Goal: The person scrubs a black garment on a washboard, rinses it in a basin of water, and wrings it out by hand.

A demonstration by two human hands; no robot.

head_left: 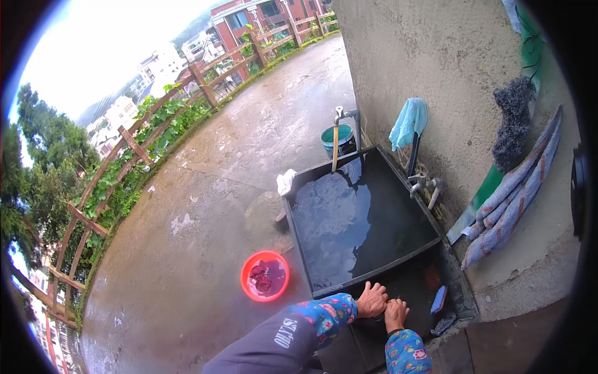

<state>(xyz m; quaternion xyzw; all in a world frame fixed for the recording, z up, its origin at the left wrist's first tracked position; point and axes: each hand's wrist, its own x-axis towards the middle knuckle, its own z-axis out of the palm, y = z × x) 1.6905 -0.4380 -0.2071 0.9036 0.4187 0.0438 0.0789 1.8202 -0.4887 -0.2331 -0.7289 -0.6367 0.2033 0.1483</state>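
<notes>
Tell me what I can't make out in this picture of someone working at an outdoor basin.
- Head view: whatever lies beneath the left hand and right hand; the hands themselves cover it.
- Head view: the bottom of the basin; dark, reflecting water hides it.
- Head view: what the reddish items in the red tub are; too small and jumbled.
- Head view: the black object at far right; the lens's dark rim cuts it off.

Dark, square-cornered wash tank point(377, 268), holding water
Its smooth surface mirrors pale sky at the left and turns nearly black at the right; against its near wall lies the lower, shadowed wash tray point(460, 277), its bottom hard to make out.
</notes>
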